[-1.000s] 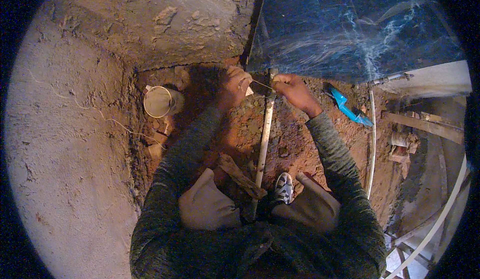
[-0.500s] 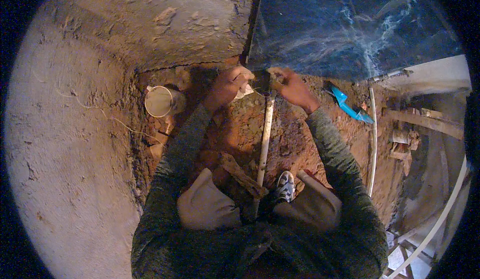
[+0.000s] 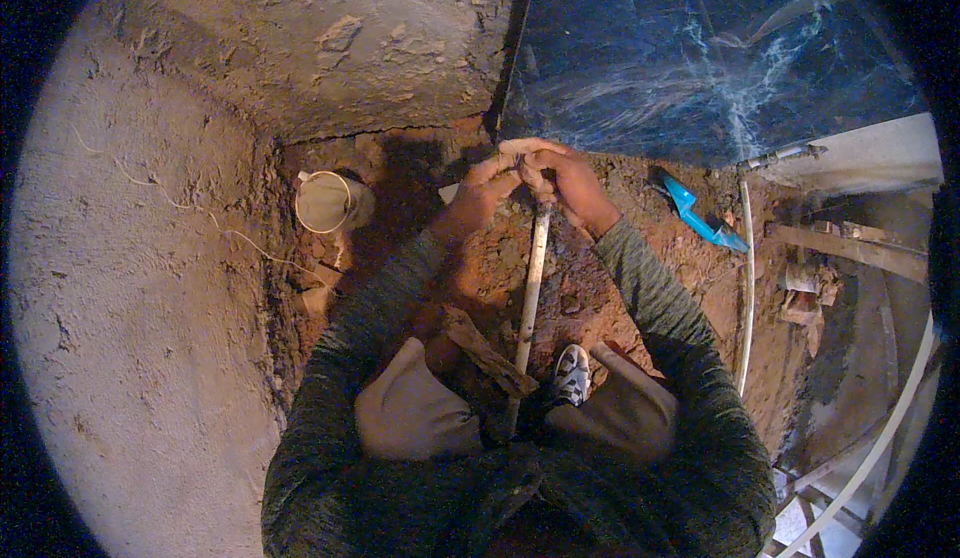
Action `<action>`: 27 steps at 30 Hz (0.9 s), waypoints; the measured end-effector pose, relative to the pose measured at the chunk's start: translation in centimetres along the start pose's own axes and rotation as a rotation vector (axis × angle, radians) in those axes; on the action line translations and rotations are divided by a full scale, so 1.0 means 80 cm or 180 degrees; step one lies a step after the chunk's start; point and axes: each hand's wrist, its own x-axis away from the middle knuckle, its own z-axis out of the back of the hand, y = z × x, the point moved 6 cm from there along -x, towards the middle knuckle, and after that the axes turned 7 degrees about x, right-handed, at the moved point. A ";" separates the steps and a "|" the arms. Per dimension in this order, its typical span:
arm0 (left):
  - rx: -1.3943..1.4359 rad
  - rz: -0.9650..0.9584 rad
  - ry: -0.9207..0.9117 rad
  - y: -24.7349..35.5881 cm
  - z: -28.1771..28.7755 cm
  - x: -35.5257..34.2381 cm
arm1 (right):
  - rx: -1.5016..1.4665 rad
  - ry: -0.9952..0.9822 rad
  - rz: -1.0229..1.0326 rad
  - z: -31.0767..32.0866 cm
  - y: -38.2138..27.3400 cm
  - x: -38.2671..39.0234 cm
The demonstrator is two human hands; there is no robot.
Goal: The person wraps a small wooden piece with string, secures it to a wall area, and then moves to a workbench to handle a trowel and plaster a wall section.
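Observation:
My left hand [image 3: 482, 194] and my right hand [image 3: 566, 180] meet at the upper end of a long, dirty white pipe [image 3: 533, 278]. Both sets of fingers are closed and pressed together there. Whatever they pinch is too small and too covered to make out. A small pale piece [image 3: 449, 193] shows beside my left hand; I cannot tell whether that hand holds it. The pipe runs from under my fingers down between my legs, over the dug soil.
A pale bucket [image 3: 325, 203] stands left by the rough wall [image 3: 150, 288]. Dark blue marbled panel [image 3: 690, 68] rises ahead on the right. Near it lie a bright blue object [image 3: 695, 216] and another white pipe [image 3: 748, 288]. A wood piece [image 3: 485, 353] lies near my legs.
My hands were apart, with a thin strand between them above the pipe. Now they have come together at the pipe's upper end, and the strand is hidden.

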 end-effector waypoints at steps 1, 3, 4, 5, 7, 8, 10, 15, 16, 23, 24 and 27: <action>0.0200 0.0006 0.0083 0.023 -0.041 -0.001 | -0.0138 0.0003 -0.0020 0.011 0.004 0.003; 0.0058 0.0136 0.0192 0.039 -0.049 0.007 | -0.0887 -0.0251 -0.0268 0.017 0.013 -0.001; -0.0253 0.0305 0.0165 0.033 -0.033 0.012 | -0.1262 -0.0376 -0.0395 0.020 0.018 -0.003; -0.0558 0.0478 0.0140 0.037 -0.029 0.015 | -0.1488 -0.0467 -0.0438 0.022 0.019 -0.003; -0.0671 0.0299 0.0362 0.047 -0.034 0.017 | -0.1941 -0.0639 -0.0522 0.025 0.021 -0.003; -0.0729 0.0211 0.0468 0.056 -0.039 0.018 | -0.2133 -0.0733 -0.0523 0.026 0.021 -0.004; -0.0686 0.0409 0.0364 0.060 -0.044 0.022 | -0.2516 -0.0911 -0.0516 0.030 0.020 -0.004; -0.0954 0.0094 0.0174 0.052 -0.040 0.022 | -0.2067 -0.0793 -0.0381 0.023 0.013 0.000; -0.1014 0.0105 0.0165 0.052 -0.039 0.022 | -0.1839 -0.0783 -0.0331 0.023 0.012 0.002; -0.1808 -0.0374 -0.0003 0.040 -0.036 0.028 | 0.1874 0.0808 0.0884 0.019 -0.016 0.009; -0.1960 -0.0341 -0.0025 0.042 -0.038 0.026 | 0.2040 0.0735 0.0921 0.027 -0.014 0.006; -0.2443 -0.0220 -0.0030 0.052 -0.024 0.024 | 0.2727 0.0410 0.0765 0.018 -0.030 0.013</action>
